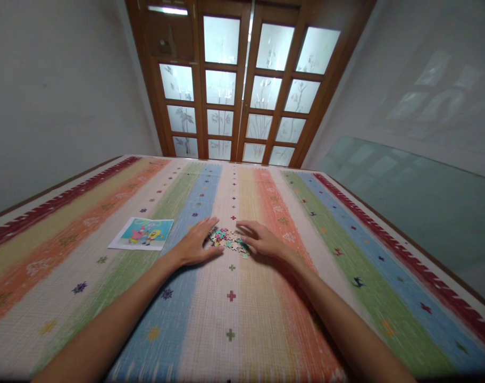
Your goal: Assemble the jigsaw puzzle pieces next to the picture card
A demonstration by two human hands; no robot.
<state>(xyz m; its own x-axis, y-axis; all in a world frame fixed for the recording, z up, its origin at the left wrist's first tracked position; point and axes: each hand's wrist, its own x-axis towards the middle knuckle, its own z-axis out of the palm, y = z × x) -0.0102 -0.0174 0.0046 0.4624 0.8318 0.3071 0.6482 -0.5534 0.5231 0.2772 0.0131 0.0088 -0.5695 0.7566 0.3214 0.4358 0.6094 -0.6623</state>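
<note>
So both hands are down flat on this big striped mat with the little cross and flower motifs, and there's a small heap of jigsaw puzzle pieces sitting right between them, roughly on the pale middle stripe. The left hand lies palm down with fingers stretched out and loose, its fingertips touching the left edge of the heap, not gripping anything as far as I can see. The right hand is the same deal, spread and relaxed, fingers resting on the right side of the pile and partly covering a few pieces; the pieces are too tiny to tell if one is pinched underneath, but nothing looks clamped. Both forearms come in from the bottom corners and angle toward the middle. Off to the left, well apart from the pile, a cartoon reference picture lies flat on the mat, showing a pink and a yellow character on a light blue background. Past the far edge of the mat there's a wooden door with frosted, etched glass panes, and on the right a greenish glass sheet leans along the wall.
</note>
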